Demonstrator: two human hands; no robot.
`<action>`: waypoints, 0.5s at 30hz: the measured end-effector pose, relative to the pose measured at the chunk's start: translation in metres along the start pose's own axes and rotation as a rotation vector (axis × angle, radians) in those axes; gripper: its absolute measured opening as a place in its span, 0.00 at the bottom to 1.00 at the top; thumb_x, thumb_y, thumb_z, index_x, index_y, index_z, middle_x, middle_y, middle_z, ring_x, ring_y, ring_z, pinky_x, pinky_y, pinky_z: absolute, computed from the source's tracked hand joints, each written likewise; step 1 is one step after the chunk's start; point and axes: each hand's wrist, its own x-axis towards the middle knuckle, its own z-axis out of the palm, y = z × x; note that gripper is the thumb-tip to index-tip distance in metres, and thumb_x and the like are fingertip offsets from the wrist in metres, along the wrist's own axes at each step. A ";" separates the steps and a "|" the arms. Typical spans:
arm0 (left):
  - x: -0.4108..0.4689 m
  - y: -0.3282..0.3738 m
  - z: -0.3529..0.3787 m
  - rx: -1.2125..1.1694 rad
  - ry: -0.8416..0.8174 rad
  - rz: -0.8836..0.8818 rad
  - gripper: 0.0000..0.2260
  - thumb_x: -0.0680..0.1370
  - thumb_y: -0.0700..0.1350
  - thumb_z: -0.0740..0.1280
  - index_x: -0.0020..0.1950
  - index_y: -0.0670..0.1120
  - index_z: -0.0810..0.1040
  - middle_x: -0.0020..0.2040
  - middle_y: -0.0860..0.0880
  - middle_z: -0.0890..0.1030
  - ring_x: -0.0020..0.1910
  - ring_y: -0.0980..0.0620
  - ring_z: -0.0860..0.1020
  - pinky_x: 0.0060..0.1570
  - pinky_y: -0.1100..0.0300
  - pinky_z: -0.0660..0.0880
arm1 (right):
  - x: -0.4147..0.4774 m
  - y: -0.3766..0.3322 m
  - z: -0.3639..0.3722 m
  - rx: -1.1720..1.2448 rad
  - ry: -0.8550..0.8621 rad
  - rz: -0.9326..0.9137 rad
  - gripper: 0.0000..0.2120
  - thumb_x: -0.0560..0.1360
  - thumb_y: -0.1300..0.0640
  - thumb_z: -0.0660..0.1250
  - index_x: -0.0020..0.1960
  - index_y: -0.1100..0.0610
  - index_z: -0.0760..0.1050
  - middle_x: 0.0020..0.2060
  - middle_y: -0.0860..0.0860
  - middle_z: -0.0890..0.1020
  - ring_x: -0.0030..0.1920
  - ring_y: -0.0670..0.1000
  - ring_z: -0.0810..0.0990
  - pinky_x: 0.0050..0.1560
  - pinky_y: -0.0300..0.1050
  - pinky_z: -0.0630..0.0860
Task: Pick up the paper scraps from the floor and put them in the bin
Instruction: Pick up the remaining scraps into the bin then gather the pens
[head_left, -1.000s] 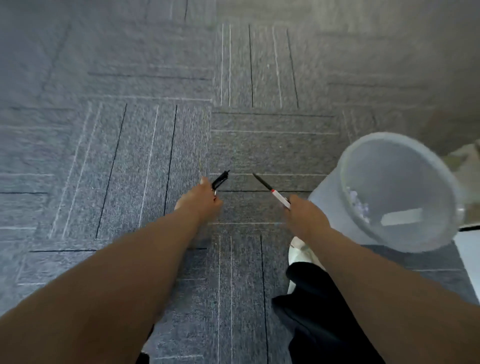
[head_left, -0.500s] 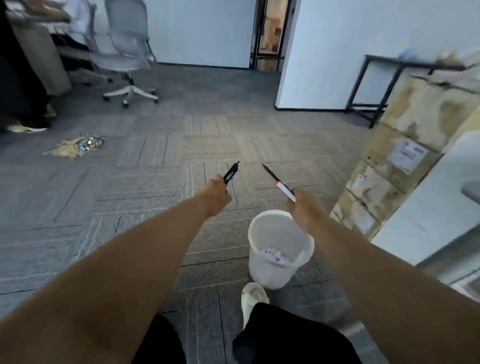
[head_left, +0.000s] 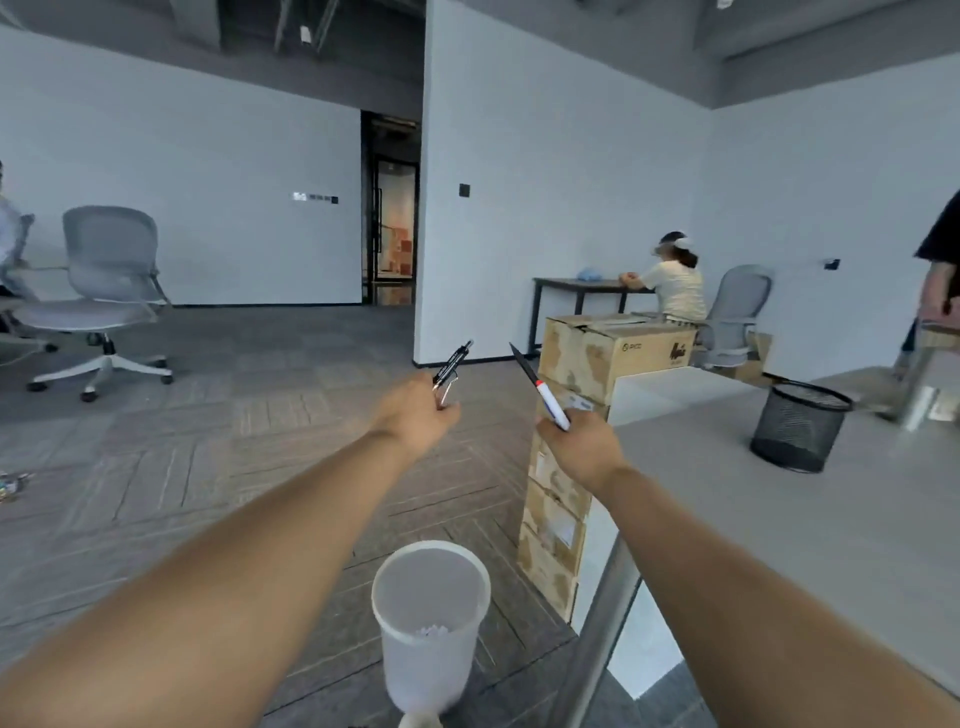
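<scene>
Below and between the two outstretched forearms stands the bin (head_left: 427, 670), upright, its round mouth open to the ceiling. It is nearer the wearer than either hand. Its wall is thin frosted plastic, tapering downward, and a small clump of white scraps (head_left: 431, 632) shows inside near the bottom.

Both hands are held out ahead of it, well above the carpet (head_left: 208, 441). The left hand (head_left: 415, 415) has its fingers curled round a black pen (head_left: 453, 364). The right hand (head_left: 582, 447) grips a white pen (head_left: 543, 392) with a red band and dark cap. Each pen's long axis runs up and away, the tips leaning toward one another but apart. Neither hand holds paper.

No loose scrap shows on the grey ribbed carpet tiles near the bin. A small coloured heap (head_left: 8, 486) lies at the far left edge, too blurred to identify. If that is the next pick, it lies well left of the left hand, the nearer one.

Just right of the bin, stacked cardboard boxes (head_left: 587, 353) rise against a smooth grey desk (head_left: 831, 519), which bears a black mesh pot (head_left: 797, 426).
</scene>
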 end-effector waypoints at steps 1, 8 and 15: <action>0.003 0.010 0.004 -0.026 -0.012 0.031 0.08 0.76 0.46 0.63 0.47 0.42 0.69 0.39 0.46 0.73 0.41 0.45 0.73 0.38 0.58 0.67 | 0.000 0.001 -0.009 0.023 0.025 0.016 0.18 0.77 0.52 0.59 0.30 0.55 0.60 0.26 0.51 0.66 0.26 0.50 0.64 0.27 0.43 0.60; 0.042 0.069 0.048 -0.187 -0.047 0.143 0.08 0.77 0.43 0.60 0.40 0.44 0.65 0.34 0.49 0.70 0.39 0.44 0.74 0.36 0.58 0.65 | 0.015 0.020 -0.064 0.204 0.154 0.134 0.18 0.78 0.49 0.58 0.32 0.55 0.63 0.27 0.51 0.68 0.26 0.49 0.65 0.24 0.39 0.62; 0.076 0.133 0.132 -0.275 -0.143 0.263 0.07 0.73 0.42 0.63 0.37 0.45 0.67 0.31 0.48 0.71 0.33 0.46 0.74 0.29 0.59 0.65 | 0.036 0.081 -0.120 0.707 0.298 0.255 0.16 0.78 0.51 0.60 0.34 0.53 0.60 0.18 0.45 0.63 0.17 0.44 0.58 0.19 0.36 0.55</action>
